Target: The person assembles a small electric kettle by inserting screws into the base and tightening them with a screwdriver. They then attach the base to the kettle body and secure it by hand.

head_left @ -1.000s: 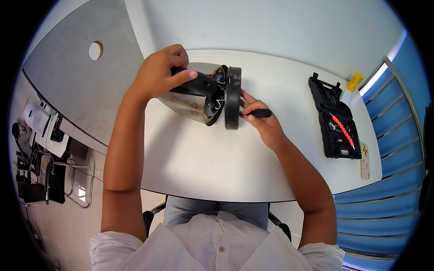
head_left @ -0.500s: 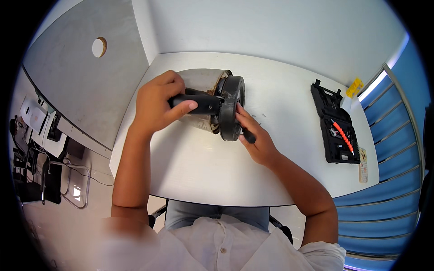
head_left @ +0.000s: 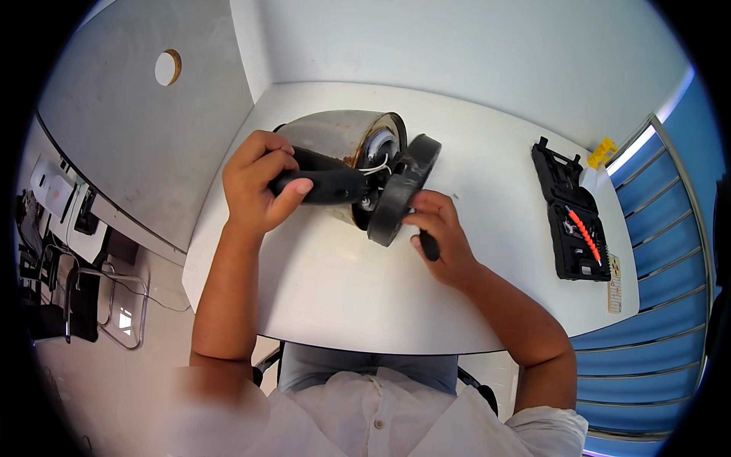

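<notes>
Metal kettle point(head_left: 327, 131) lying on its side on the white bench point(head_left: 327, 297), its black handle point(head_left: 331, 187) grasped by the fingers of the left hand point(head_left: 259, 183). At its open end, the round black base point(head_left: 392, 209) stands tilted and partly separated, with white wires point(head_left: 378, 167) in the gap; the right hand point(head_left: 449, 242), fingers curled around a black-handled tool point(head_left: 429, 245), is at the base's outer face.

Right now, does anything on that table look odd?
Yes: the metal kettle is on its side, its black base tilted away, exposing white wires usually enclosed; brownish stains show near the open rim.
</notes>
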`<state>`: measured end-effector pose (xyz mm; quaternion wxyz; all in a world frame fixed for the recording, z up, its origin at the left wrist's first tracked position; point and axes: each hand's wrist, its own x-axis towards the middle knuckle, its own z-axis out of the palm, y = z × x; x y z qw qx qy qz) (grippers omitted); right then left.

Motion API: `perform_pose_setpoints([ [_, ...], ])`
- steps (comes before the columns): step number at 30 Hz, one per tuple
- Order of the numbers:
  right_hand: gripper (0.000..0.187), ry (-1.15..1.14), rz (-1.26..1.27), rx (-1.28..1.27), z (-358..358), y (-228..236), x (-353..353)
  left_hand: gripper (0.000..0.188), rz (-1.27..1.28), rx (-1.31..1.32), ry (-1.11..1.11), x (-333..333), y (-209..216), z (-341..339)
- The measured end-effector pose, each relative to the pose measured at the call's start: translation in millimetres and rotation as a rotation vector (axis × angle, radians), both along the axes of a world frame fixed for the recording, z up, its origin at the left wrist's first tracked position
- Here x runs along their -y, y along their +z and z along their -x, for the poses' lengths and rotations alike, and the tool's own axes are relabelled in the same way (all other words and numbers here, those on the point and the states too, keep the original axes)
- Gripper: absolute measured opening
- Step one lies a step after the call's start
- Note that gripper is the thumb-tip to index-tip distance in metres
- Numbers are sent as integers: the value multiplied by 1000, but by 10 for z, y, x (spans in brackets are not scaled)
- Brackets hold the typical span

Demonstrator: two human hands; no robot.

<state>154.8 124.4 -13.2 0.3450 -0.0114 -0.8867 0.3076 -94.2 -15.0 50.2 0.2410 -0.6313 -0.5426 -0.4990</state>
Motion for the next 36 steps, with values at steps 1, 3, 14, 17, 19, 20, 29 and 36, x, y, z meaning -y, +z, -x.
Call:
perform_pose_setpoints([
  [1,25,-68,-1,-1,-13,21,-8,42,25,11,5,6,-2,-13],
  [3,21,-100,196,7,-36,9,-34,42,21,26,15,1,-6,-24],
  [14,34,-231,644,-225,338,41,43,33,2,163,147,-55,-81,-54],
  [17,46,-357,520,-161,522,141,15,34,-5,157,188,-39,-70,-9],
  [19,42,-471,355,-63,571,283,62,34,-66,143,218,-66,-117,38],
  [20,40,-465,390,-24,586,337,64,34,-96,136,235,-74,-126,62],
  [29,41,-457,371,101,550,230,173,58,-104,76,376,-110,-157,38],
  [36,54,-436,311,168,557,126,144,55,-46,153,185,-90,-173,152],
])
